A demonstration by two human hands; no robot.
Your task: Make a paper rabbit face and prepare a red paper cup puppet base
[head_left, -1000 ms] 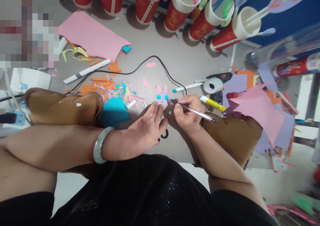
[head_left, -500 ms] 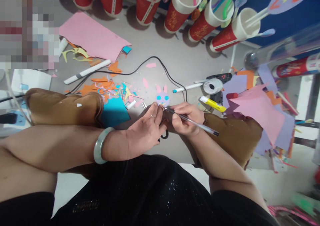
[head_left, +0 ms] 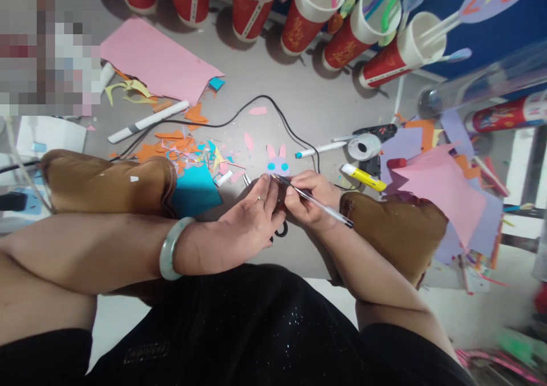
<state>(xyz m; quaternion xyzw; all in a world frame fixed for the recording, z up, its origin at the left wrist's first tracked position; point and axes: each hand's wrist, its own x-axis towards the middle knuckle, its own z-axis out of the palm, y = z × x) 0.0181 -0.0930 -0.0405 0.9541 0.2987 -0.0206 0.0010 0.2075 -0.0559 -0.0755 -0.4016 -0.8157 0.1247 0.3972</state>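
Mid-frame, our left hand (head_left: 252, 219) lies loosely spread on the paper bunny (head_left: 278, 163), our right hand (head_left: 320, 190) pinches the pen (head_left: 333, 212): let's stroke lightly.

matt paper rabbit (head_left: 278, 166), glossy plastic pen (head_left: 325, 207), smooth polished bangle (head_left: 168, 249)

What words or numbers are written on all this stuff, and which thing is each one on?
Nothing here can be read for certain.
Gold script on the red cups: too blurred.
Marks on the cups' white strips: too small.
Patch on the black shirt: perhaps "FASHION", but too blurred to be sure.
Pen: no lettering I can make out.
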